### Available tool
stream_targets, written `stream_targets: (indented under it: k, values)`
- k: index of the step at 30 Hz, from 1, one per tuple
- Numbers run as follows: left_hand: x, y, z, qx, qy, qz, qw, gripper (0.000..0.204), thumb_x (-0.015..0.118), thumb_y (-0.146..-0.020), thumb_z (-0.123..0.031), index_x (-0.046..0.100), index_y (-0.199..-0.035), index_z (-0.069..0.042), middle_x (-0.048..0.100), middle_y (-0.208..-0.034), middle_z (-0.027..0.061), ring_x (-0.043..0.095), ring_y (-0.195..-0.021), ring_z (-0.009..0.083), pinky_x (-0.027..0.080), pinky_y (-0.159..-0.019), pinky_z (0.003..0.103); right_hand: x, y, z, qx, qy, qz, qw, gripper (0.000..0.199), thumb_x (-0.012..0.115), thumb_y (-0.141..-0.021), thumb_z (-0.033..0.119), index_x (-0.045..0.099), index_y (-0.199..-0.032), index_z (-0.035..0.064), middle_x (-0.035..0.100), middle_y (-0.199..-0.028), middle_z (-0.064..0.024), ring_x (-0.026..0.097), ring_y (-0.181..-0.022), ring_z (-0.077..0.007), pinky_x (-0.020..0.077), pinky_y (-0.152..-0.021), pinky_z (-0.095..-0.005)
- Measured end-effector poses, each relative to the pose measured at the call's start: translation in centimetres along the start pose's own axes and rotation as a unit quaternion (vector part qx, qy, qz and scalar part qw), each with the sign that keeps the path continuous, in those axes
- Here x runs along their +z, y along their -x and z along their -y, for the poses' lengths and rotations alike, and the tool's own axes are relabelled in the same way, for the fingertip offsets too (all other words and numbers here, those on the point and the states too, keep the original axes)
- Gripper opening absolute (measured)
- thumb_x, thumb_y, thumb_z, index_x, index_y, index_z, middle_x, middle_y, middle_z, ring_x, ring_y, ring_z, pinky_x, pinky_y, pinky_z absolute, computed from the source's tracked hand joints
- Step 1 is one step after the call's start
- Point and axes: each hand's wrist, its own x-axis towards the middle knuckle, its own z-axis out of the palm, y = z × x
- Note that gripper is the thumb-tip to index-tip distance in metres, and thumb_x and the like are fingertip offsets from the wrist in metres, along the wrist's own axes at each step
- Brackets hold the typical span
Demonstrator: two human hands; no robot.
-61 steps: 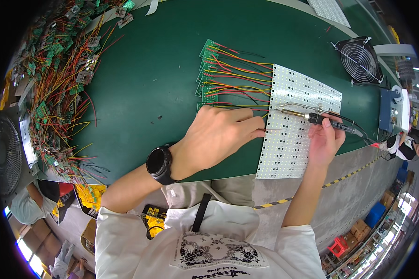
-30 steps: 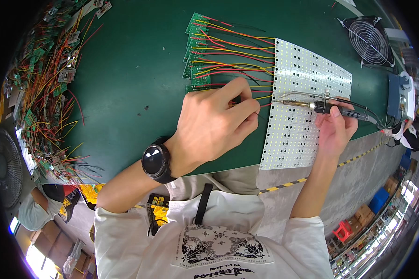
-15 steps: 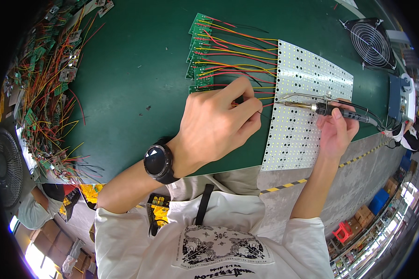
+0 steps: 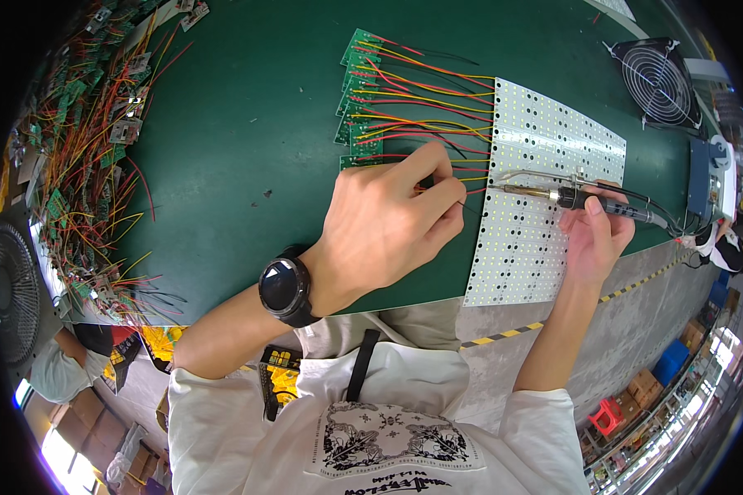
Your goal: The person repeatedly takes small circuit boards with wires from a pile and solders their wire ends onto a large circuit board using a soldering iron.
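My left hand (image 4: 392, 219) is closed, with thumb and fingertips pinching a thin red wire (image 4: 475, 191) whose end meets the left edge of a white LED panel (image 4: 520, 256). In my right hand (image 4: 593, 235) is a soldering iron (image 4: 582, 200) with a thin curved metal tube along it. Its tip points left and rests at or just over the panel's edge, by the wire's end. Small green circuit boards (image 4: 359, 78) lie in a column beyond my left hand, their red, yellow and black wires reaching the panel. My left fingers hide the nearest board in part.
A heap of wired circuit boards (image 4: 82, 165) covers the left end of the green table (image 4: 223, 99). At the far right stand a square black fan (image 4: 656, 82) and a blue-grey device (image 4: 702, 177). Another fan (image 4: 12, 280) is at the left rim. Another person's arm (image 4: 70, 351) shows below it.
The view has shifted slightly, so the boards and panel appear a little lower. Both hands keep their grips, and the iron's tip stays by the panel's left edge.
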Motion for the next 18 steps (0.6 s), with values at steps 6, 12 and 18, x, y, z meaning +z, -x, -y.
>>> stream_targets:
  k: [6, 12, 18]
  values:
    - [0.04, 0.11, 0.00, -0.004, -0.002, -0.002, 1.000, 0.014, 0.074, -0.067, -0.002, 0.068, -0.078, -0.007, 0.057, -0.077, -0.0005, 0.055, -0.050, 0.0112, 0.043, -0.043, 0.027, 0.23, 0.11, 0.19, -0.003, 0.000, 0.010, 1.000, 0.021, 0.064, -0.085, 0.003, 0.060, -0.102, -0.0093, 0.065, -0.088, -0.0177, 0.057, -0.051, -0.0192, 0.0467, -0.043, -0.0295]
    - [0.14, 0.08, 0.04, 0.003, -0.002, -0.006, 1.000, 0.013, 0.074, -0.068, -0.002, 0.068, -0.078, -0.006, 0.057, -0.076, -0.0003, 0.056, -0.052, 0.0121, 0.044, -0.044, 0.027, 0.51, 0.04, 0.67, -0.003, -0.029, -0.013, 1.000, 0.023, 0.063, -0.086, 0.004, 0.059, -0.103, -0.0095, 0.065, -0.088, -0.0173, 0.057, -0.050, -0.0195, 0.0451, -0.044, -0.0304]
    - [-0.06, -0.12, -0.23, -0.014, -0.020, -0.002, 1.000, 0.012, 0.074, -0.069, -0.003, 0.067, -0.078, -0.006, 0.057, -0.078, 0.0003, 0.058, -0.056, 0.0143, 0.046, -0.047, 0.029, 0.25, -0.18, 0.26, 0.014, -0.052, -0.049, 0.997, 0.024, 0.066, -0.085, 0.006, 0.059, -0.104, -0.0074, 0.065, -0.096, -0.0154, 0.057, -0.052, -0.0181, 0.0446, -0.045, -0.0300]
